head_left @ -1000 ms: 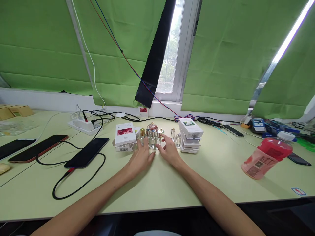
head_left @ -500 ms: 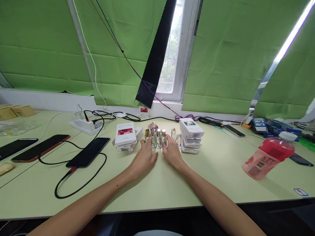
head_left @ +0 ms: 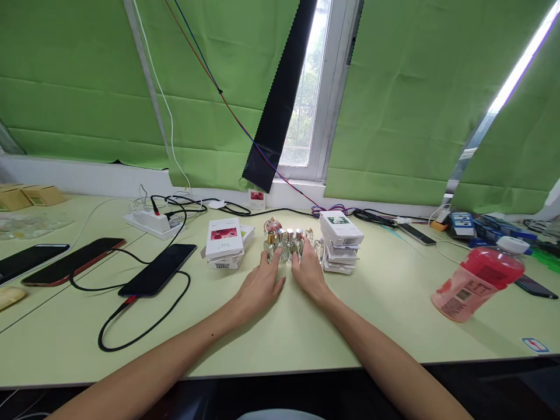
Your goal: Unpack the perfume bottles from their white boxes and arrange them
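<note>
Several small glass bottles with gold and silver caps [head_left: 289,234] stand in a row between two stacks of white boxes. My left hand [head_left: 261,286] is at the left end and front of the row, fingers apart and fingertips touching the bottles. At the right end, my right hand [head_left: 309,271] has its fingers spread against the bottles. Behind them is a round bottle with reddish trim [head_left: 273,224]. The left box stack [head_left: 224,239] has a red-flowered box on top; the right stack [head_left: 341,228] is taller. More clear bottles [head_left: 319,249] stand beside the right stack.
Phones [head_left: 158,271] and a looped black cable lie on the left, near a white power strip [head_left: 149,221]. A tilted bottle of red drink [head_left: 479,280] is on the right. Cables run along the wall, and blue boxes [head_left: 499,227] sit at the back right.
Both hands and the row of bottles between them have shifted slightly to the right, closer to the right box stack.
</note>
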{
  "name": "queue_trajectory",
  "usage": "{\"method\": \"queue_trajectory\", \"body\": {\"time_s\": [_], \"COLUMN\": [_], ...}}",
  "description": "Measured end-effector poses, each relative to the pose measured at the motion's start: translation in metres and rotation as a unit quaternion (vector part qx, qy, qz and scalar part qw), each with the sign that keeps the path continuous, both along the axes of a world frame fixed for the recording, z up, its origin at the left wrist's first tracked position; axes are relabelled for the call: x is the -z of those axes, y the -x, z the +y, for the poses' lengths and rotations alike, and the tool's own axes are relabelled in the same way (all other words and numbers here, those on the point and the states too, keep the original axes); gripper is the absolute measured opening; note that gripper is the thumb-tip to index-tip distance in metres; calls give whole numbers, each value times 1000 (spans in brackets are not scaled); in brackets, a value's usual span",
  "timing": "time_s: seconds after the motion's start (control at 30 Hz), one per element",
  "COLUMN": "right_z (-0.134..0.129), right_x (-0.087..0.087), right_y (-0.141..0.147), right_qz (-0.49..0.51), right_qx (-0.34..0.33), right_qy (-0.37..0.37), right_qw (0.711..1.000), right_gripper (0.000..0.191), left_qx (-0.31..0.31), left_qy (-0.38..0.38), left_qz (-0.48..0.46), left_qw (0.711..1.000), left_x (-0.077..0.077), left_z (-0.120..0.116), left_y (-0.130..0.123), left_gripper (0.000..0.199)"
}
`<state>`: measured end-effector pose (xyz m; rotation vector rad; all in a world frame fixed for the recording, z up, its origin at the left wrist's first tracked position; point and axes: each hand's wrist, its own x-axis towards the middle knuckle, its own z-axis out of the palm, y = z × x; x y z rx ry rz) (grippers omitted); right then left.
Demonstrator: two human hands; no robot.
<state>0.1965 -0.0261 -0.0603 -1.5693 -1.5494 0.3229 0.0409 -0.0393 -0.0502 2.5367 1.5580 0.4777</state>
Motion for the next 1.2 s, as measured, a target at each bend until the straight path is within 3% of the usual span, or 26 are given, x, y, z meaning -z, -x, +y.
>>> {"method": "queue_trajectory", "body": {"time_s": [0.47, 0.77, 1.07, 1.2], "right_z": [-6, 6, 9, 8], "right_x": [3, 1, 2, 0], "right_y": [11, 2, -2, -2], "right_qz": [-44, -52, -63, -33], "right_qx": [-33, -62, -109, -136], "right_qy": [-5, 41, 35, 34], "right_qw": [998, 996, 991, 990], "right_gripper": [72, 79, 69, 74], "left_qx": [-119, -130, -111, -103], "left_qy": [9, 20, 2, 1], "left_qz": [126, 125, 87, 72], "left_qw": [985, 983, 990, 992], "left_x": [-18, -21, -15, -13], "left_z": [-4, -2, 2, 3], "left_y": [-2, -1, 1, 2], "left_gripper": [62, 54, 53, 56]}}
